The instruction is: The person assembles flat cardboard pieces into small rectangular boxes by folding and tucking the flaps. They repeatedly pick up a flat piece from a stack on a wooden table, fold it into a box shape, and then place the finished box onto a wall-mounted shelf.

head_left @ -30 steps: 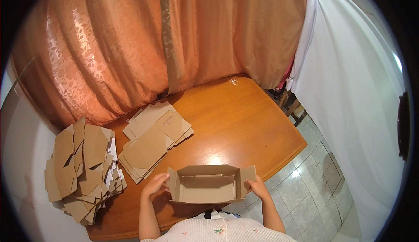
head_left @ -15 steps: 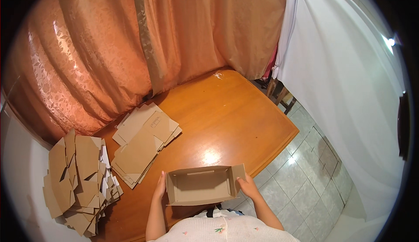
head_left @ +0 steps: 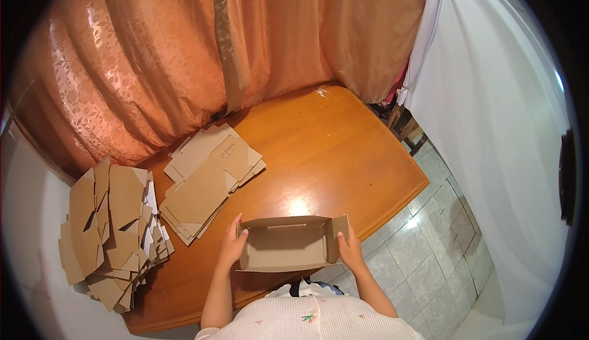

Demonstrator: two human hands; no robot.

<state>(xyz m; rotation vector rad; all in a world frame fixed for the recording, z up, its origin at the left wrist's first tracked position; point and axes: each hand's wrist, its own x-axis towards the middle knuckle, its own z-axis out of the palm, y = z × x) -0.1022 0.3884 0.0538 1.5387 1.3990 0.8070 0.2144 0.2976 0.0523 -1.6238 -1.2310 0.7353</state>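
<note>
An open brown cardboard box point(head_left: 287, 256) with its hollow side facing up is held at the front edge of the wooden table. My left hand point(head_left: 230, 245) grips its left end, the thumb over the rim and the fingers along the outside. At the right end my right hand point(head_left: 350, 249) holds the side wall, thumb on the inner face. A folded panel point(head_left: 339, 226) stands up at that right end. The box looks empty inside, and its underside is hidden.
Flat cardboard blanks point(head_left: 199, 200) lie stacked on the table point(head_left: 331, 150), left of the box. A taller, untidy pile of folded cardboard point(head_left: 116, 229) stands at the far left. Orange curtains point(head_left: 159, 52) hang behind, a white cloth point(head_left: 491, 125) at right, above floor tiles point(head_left: 399, 260).
My view has shifted, so the table and piles appear moved. The box sits slightly higher in view, and my left thumb now shows over its left rim.
</note>
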